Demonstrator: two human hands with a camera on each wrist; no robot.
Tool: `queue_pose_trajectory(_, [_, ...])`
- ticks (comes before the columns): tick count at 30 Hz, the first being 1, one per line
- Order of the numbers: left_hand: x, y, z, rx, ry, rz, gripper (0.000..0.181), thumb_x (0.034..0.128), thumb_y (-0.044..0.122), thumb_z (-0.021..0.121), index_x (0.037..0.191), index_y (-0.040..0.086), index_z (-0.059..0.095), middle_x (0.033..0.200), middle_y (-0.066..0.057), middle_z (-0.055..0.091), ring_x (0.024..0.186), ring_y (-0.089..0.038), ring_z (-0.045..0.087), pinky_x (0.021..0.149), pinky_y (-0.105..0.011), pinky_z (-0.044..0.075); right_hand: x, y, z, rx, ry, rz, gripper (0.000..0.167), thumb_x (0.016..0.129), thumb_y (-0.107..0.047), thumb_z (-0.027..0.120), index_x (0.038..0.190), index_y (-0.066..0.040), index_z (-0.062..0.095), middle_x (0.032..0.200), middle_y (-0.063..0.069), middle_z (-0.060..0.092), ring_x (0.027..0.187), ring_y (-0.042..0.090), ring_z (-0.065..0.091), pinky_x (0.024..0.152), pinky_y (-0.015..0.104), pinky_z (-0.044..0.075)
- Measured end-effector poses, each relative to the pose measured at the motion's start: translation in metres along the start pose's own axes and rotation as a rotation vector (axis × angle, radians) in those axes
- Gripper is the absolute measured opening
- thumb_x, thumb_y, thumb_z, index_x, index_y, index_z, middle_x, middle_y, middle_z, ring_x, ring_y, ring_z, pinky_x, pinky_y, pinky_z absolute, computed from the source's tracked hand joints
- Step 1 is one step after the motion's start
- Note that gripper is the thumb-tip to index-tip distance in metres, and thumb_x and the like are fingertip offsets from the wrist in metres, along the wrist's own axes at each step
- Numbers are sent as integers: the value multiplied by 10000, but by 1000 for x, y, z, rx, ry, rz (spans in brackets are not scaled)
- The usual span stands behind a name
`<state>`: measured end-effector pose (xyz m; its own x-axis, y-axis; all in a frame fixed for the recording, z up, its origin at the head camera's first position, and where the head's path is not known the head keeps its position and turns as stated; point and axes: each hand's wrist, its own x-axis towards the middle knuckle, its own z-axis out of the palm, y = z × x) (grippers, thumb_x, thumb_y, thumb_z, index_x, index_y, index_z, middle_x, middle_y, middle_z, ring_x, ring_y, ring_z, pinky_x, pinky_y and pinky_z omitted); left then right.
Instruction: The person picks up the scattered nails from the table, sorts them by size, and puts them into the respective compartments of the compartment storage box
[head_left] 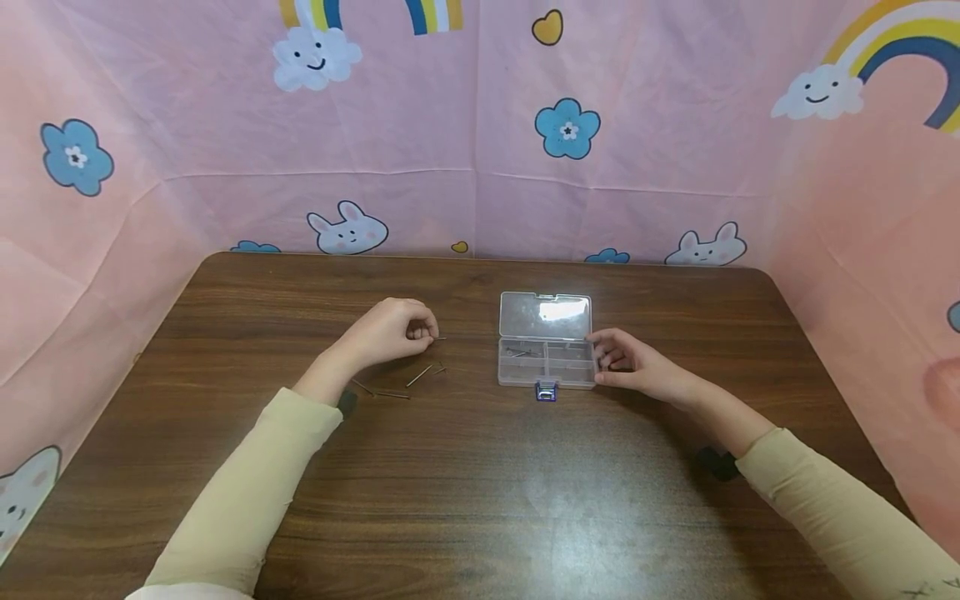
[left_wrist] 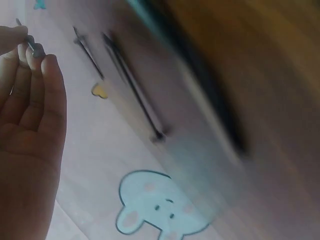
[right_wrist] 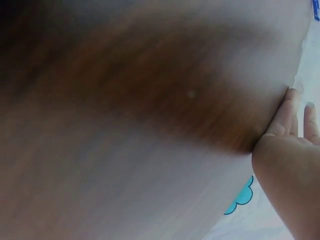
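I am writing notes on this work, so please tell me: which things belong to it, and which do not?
Seem part of the job:
small metal piece, pinched by left hand
loose nails
open plastic box, at right hand

Just around it:
table
printed cloth

The place was a small booth-like nook, its left, back and right sides hung with creased pink cloth printed with rainbows, smiling clouds, blue flowers and rabbits. A wood-grain surface stood inside. Whether home or workroom, one could not tell.
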<state>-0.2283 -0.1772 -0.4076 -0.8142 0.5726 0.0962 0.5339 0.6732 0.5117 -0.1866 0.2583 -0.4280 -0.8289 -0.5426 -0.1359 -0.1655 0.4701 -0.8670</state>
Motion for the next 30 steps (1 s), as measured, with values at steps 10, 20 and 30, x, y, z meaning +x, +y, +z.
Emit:
queue_pose_trajectory(10, [20,19,13,-27,16,66,103,935,3,715,933,85,776,921,-32,717,796,-141,600,739,-289,506,0,-1,0,-12,4,8,569,1006,-47,707,1510,11,448,1296,210,565,1146,275,553,979,174,488])
queue_pose_trajectory(20, [39,41,29,-32,31,106,97,958,18,716,969,78,790,970,-29,741,828,-138,618,767,-283,531,0,-2,0,-4,1,-20,550,1011,-28,692,1500,34,449,1285,220,568,1134,259,552,977,194,495])
queue_pose_trajectory(30, [60,63,42,-33,34,144,101,962,18,718,975,84,793,991,-33,753,859,-141,627,789,-276,546,0,1,0,-6,3,-11,554,1009,-37,697,1501,24,451,1293,217,565,1134,253,548,976,171,487])
